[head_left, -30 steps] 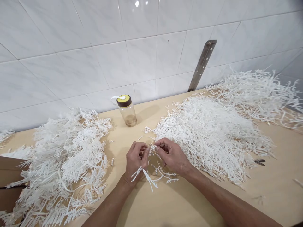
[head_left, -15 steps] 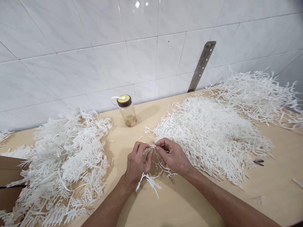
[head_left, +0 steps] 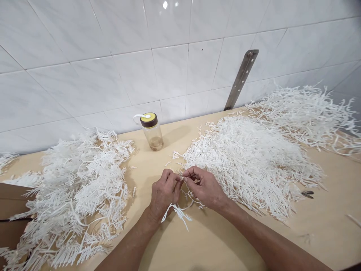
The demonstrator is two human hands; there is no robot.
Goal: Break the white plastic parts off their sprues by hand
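Observation:
My left hand (head_left: 166,191) and my right hand (head_left: 203,186) meet fingertip to fingertip over the middle of the table. Both pinch a white branched plastic strand (head_left: 177,214), whose forked end hangs out below my left palm. Another part of it loops down beneath the fingers. The exact spot where the fingertips meet is mostly covered. Just beyond my right hand lies a large heap of short white strands (head_left: 254,158). To the left spreads a heap of comb-like white branched pieces (head_left: 84,188).
A clear bottle (head_left: 153,137) with a yellow and dark lid stands near the tiled wall. Longer white strands (head_left: 307,113) pile up at the back right. A metal bracket (head_left: 241,79) rises against the wall. A brown box (head_left: 14,214) sits at the left edge.
My fingertips have drawn closer together over the strand, covering more of it. The hanging forked end has shifted slightly upward. The heaps and bottle stay put.

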